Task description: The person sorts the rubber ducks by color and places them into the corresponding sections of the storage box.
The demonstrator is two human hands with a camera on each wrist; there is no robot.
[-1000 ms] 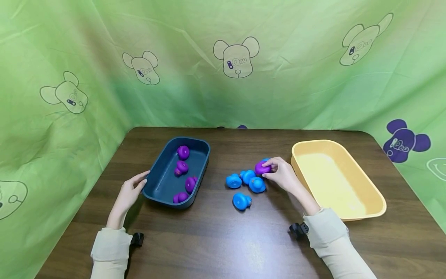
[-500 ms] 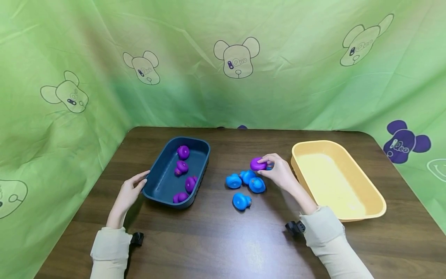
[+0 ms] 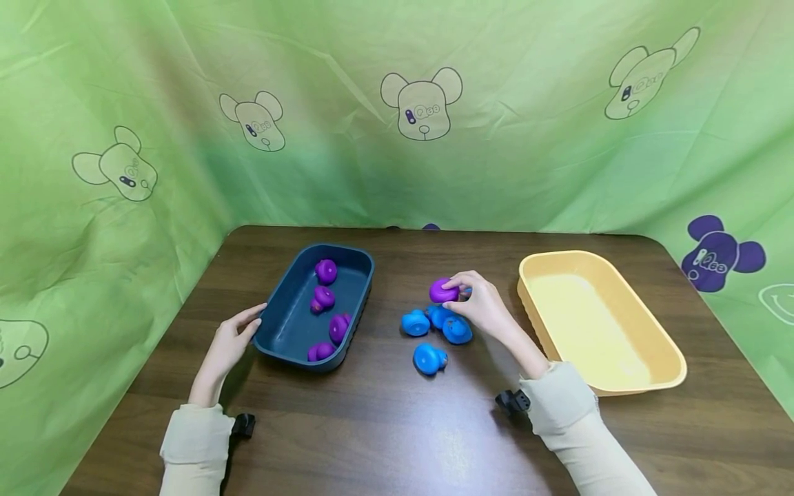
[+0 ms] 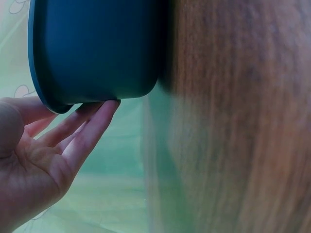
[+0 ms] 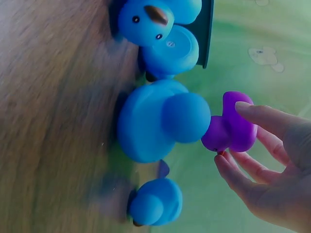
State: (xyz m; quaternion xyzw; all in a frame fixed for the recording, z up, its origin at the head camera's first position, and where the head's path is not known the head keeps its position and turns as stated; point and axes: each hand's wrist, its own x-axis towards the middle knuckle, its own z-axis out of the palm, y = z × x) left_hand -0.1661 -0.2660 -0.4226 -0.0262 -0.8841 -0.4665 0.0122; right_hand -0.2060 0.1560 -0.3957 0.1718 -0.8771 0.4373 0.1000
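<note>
My right hand (image 3: pixel 484 303) pinches a purple rubber duck (image 3: pixel 443 290) between thumb and fingers, raised above the table beside the blue ducks. In the right wrist view, that purple duck (image 5: pixel 238 122) hangs at the fingertips, near a large-looking blue duck (image 5: pixel 150 121). My left hand (image 3: pixel 227 344) touches the left side of a dark blue basin (image 3: pixel 273 337) at its rim. Seen from the left wrist, straight fingers (image 4: pixel 90 131) rest against the basin's outer wall (image 4: pixel 97 48); the thumb's tip is hidden. Several purple ducks, one of them (image 3: pixel 325 271) at the back, lie in the basin.
Several blue rubber ducks stand mid-table, including a front one (image 3: pixel 428 359) and a left one (image 3: pixel 415 322). Another shows partly behind the right hand. A yellow basin (image 3: pixel 645 303) stands on the right. The wooden table (image 3: pixel 347 434) meets a green curtain (image 3: pixel 335 179) at the back.
My right hand has moved left with the purple duck, from near the yellow basin to above the blue ducks. The left hand stays at the dark blue basin.
</note>
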